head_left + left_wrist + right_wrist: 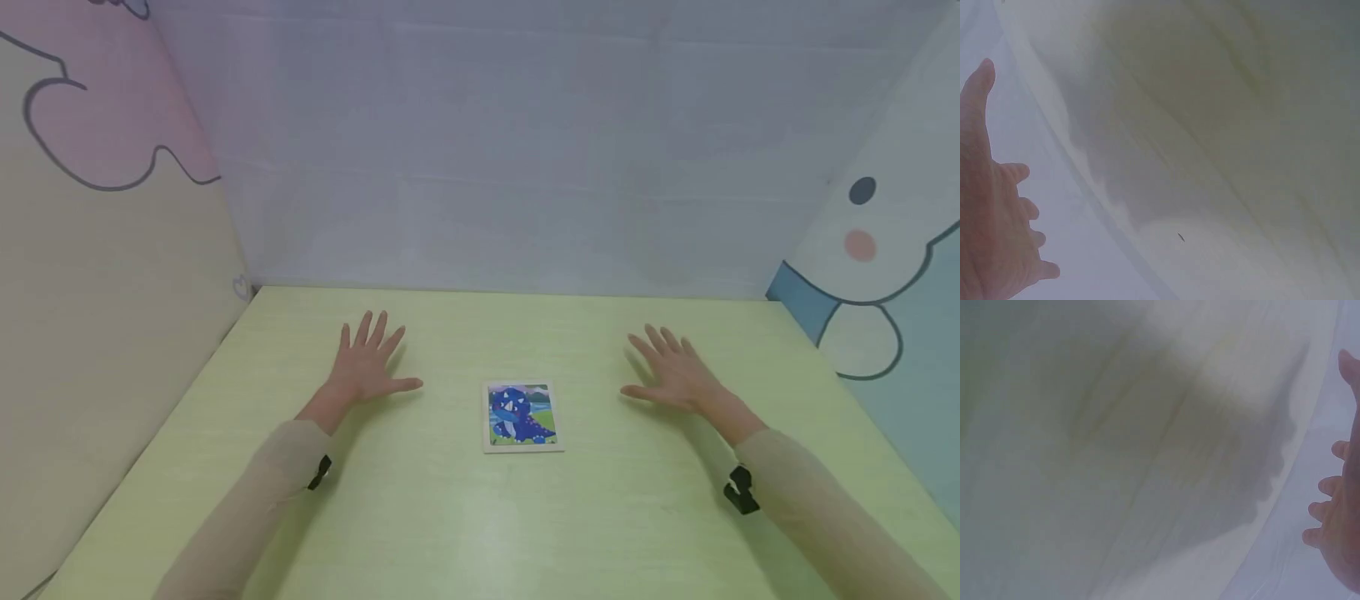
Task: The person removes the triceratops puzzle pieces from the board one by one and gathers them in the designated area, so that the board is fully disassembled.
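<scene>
A square picture puzzle or card (522, 417) with a pale border lies flat on the table, showing a blue horned cartoon dinosaur. To its left, my left hand (363, 369) is spread with fingers apart, holding nothing. On the other side my right hand (672, 375) is likewise spread and holds nothing. Both hands are apart from the picture and cast shadows on the tabletop. The left wrist view shows the left hand (997, 219) at its left edge; in the right wrist view, the right hand (1341, 512) is partly cut off.
The pale yellow-green table (420, 517) ends at a plain whitish back curtain (517, 167). Cartoon-printed panels stand at both sides, a pink and cream one (112, 250) on the left and a white and blue one (900, 267) on the right. Dark straps show near both wrists.
</scene>
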{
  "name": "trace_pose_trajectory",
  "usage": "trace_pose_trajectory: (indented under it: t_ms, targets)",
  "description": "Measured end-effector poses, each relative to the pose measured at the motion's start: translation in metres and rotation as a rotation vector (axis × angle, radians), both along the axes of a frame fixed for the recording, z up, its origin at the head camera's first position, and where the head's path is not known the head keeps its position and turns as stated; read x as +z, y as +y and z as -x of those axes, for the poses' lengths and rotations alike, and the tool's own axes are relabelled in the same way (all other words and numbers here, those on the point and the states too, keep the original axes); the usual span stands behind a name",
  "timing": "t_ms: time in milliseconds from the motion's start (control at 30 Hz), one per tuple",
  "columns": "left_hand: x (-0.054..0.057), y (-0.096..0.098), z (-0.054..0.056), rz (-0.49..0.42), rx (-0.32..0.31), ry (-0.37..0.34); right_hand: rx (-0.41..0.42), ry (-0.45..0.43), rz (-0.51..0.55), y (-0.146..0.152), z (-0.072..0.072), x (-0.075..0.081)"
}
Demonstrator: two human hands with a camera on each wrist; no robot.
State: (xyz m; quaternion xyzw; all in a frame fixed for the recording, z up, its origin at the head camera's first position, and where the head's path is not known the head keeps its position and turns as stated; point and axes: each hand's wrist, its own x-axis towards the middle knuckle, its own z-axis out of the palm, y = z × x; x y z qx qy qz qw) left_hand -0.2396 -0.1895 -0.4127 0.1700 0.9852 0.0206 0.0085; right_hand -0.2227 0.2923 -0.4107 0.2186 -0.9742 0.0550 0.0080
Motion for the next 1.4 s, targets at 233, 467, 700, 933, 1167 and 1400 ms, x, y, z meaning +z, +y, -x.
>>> trace_pose_trajectory:
  t_ms: [233,467,700,933,1167,1400]
  targets:
    - [0.000,0.015,-0.010,-0.035,-0.066,0.006,0.047,-0.048,0.094,-0.012,-0.001,0.003]
    - [0.000,0.034,-0.022,-0.126,-0.141,-0.074,0.086,-0.058,0.134,-0.027,0.000,0.003]
    - [0.002,0.056,-0.032,-0.176,-0.194,-0.195,0.097,-0.080,0.171,-0.044,-0.004,0.002]
    - [0.004,0.081,-0.044,-0.182,-0.216,-0.288,0.126,-0.097,0.225,-0.066,-0.006,0.000]
    - [-0.001,0.094,-0.047,-0.170,-0.195,-0.297,0.144,-0.112,0.283,-0.087,-0.007,-0.005]
    - [-0.006,0.101,-0.046,-0.126,-0.214,-0.325,0.190,-0.125,0.342,-0.106,-0.005,-0.008]
